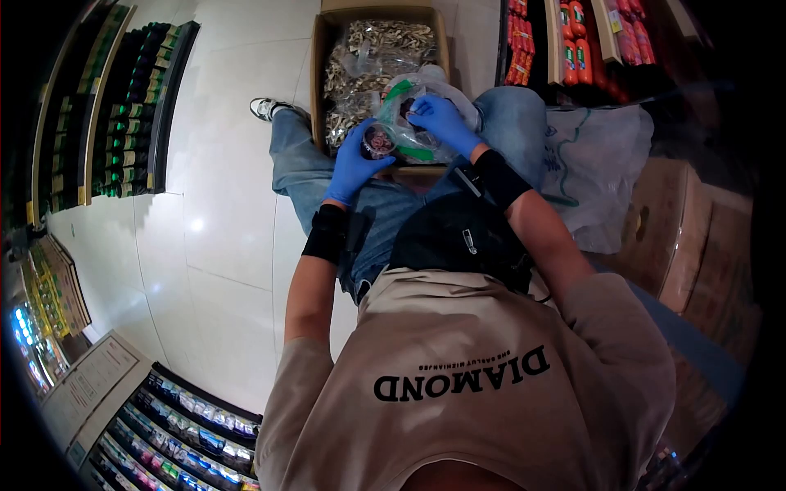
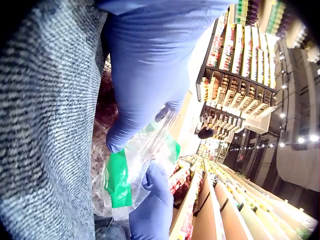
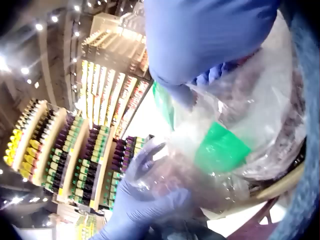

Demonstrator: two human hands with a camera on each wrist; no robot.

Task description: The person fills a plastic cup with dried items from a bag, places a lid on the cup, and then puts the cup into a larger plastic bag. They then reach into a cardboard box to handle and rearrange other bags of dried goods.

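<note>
Cupping a clear tub (image 1: 378, 142), the left hand (image 1: 352, 165) is grasping it. The right hand (image 1: 446, 123) is touching a bag (image 3: 257, 125), grip unclear.

Glaring ceiling lights (image 3: 39, 27), blackened edges
</note>
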